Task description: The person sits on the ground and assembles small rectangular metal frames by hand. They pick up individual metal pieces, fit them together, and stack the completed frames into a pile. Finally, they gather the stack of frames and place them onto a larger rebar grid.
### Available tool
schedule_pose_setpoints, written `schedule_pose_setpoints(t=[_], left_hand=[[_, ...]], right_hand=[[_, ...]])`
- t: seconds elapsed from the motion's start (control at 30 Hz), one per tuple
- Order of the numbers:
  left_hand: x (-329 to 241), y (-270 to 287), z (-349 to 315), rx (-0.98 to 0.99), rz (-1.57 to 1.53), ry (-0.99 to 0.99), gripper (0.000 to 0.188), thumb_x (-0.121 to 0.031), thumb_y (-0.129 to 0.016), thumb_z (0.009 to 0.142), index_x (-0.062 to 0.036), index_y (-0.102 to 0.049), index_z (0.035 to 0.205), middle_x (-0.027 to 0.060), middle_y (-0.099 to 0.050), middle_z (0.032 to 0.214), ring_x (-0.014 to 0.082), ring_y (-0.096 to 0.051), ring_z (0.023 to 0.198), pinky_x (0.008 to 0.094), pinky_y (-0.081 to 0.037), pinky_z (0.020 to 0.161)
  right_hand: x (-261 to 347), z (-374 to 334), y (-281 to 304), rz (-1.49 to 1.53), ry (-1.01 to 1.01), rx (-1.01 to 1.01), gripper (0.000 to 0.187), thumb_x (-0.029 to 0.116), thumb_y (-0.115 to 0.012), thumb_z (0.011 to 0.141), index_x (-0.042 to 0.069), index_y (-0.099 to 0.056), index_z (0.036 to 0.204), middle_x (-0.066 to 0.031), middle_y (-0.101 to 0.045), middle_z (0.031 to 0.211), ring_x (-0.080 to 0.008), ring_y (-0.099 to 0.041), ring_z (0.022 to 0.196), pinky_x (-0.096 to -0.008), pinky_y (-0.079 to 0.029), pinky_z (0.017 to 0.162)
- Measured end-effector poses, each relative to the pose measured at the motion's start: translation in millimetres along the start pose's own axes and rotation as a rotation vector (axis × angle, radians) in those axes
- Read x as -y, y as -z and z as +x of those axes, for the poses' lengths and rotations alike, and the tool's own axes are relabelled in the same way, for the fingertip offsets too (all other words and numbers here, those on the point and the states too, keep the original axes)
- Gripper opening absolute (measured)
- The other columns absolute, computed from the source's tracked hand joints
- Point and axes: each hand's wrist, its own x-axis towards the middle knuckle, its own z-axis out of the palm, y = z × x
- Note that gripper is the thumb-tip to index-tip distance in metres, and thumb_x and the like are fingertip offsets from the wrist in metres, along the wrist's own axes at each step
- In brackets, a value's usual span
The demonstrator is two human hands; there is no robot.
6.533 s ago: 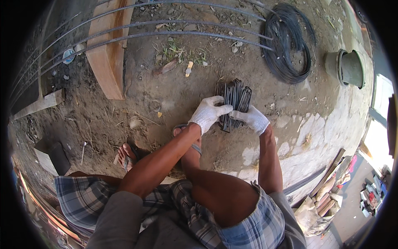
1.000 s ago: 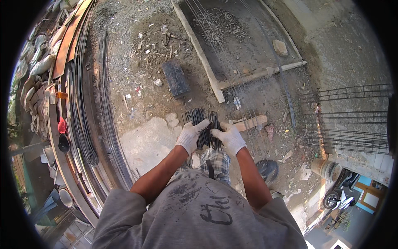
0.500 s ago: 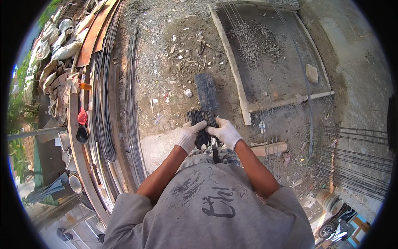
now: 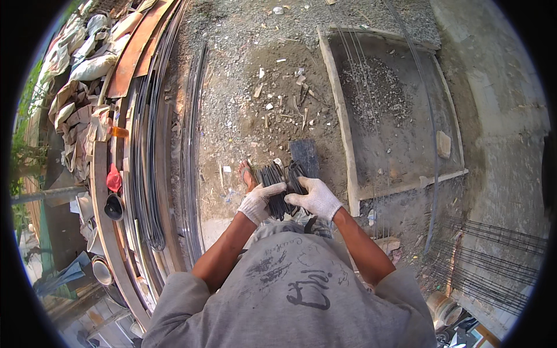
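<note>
Both my hands wear white work gloves. My left hand [image 4: 256,204] grips a thick stack of dark steel rebar stirrups [image 4: 270,177] in front of my waist, its thumb laid across them. Just right of it, my right hand [image 4: 316,198] is closed on a smaller bunch of the same stirrups [image 4: 295,171], thumb pointing inward. The two bunches lie side by side with a narrow gap between their upper ends. Beyond them a dark flat board [image 4: 306,153] lies on the ground, partly covered by the right bunch.
My sandalled foot [image 4: 248,176] shows left of the stirrups. Long steel bars [image 4: 194,139] and timber planks [image 4: 106,232] run along the left, near piled sacks [image 4: 93,68]. Ahead right is a low-edged concrete bed [image 4: 351,156] with a stone block [image 4: 443,144]. Rebar cages [image 4: 493,249] lie at right.
The view has shifted, so the ground sits lower in it and my left foot has come into sight. The stirrups have parted slightly into two bunches, one in each hand.
</note>
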Motion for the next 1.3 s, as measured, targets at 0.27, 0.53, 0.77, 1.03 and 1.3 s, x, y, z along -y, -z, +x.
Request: schedule_pose_setpoints(t=[0.27, 0.53, 0.77, 1.03, 1.3], left_hand=[[-160.1, 30.4, 37.9, -0.167, -0.075, -0.102, 0.021, -0.01, -0.079, 0.096, -0.0062, -0.074, 0.117, 0.0097, -0.079, 0.101, 0.023, -0.078, 0.082, 0.0384, -0.064, 0.069], [-301.8, 75.3, 75.5, -0.318, -0.025, -0.372, 0.018, -0.009, -0.08, 0.096, -0.0019, -0.074, 0.11, 0.0091, -0.077, 0.093, 0.023, -0.076, 0.077, 0.0378, -0.064, 0.07], [-406.9, 89.7, 109.0, -0.196, 0.177, -0.181, 0.026, -0.011, -0.082, 0.095, 0.0004, -0.076, 0.117, 0.0089, -0.079, 0.098, 0.0195, -0.077, 0.083, 0.0353, -0.063, 0.074], [-490.9, 67.9, 228.0, -0.172, 0.185, -0.113, 0.026, -0.005, -0.083, 0.093, -0.0031, -0.078, 0.118, 0.0084, -0.08, 0.103, 0.0216, -0.078, 0.084, 0.0372, -0.065, 0.075], [-592.0, 0.4, 321.6, -0.035, 0.259, -0.006, 0.024, -0.004, -0.08, 0.093, -0.0011, -0.077, 0.116, 0.01, -0.08, 0.099, 0.0214, -0.077, 0.079, 0.0356, -0.063, 0.071]], right_hand=[[66.6, 155.2, -73.6, -0.05, 0.012, -0.471, 0.035, 0.028, -0.081, 0.084, -0.002, -0.074, 0.101, -0.0243, -0.076, 0.09, -0.0378, -0.076, 0.086, -0.0449, -0.057, 0.078], [142.8, 290.0, -52.9, 0.149, -0.05, -0.285, 0.026, 0.02, -0.079, 0.094, 0.0, -0.081, 0.11, -0.0045, -0.078, 0.087, -0.0103, -0.066, 0.076, -0.0328, -0.054, 0.07], [191.0, 392.7, -28.1, 0.37, 0.004, -0.193, 0.021, 0.016, -0.082, 0.097, 0.0, -0.08, 0.11, 0.0006, -0.074, 0.087, -0.0069, -0.061, 0.069, -0.0268, -0.048, 0.061], [210.1, 517.0, 15.8, 0.004, 0.088, -0.46, 0.044, 0.03, -0.072, 0.101, -0.009, -0.073, 0.12, -0.0212, -0.078, 0.097, -0.0234, -0.072, 0.085, -0.0375, -0.057, 0.079], [268.8, 589.4, 118.3, -0.098, -0.003, -0.586, 0.058, 0.033, -0.074, 0.096, -0.014, -0.067, 0.131, -0.033, -0.073, 0.129, -0.0397, -0.073, 0.123, -0.0425, -0.056, 0.104]])
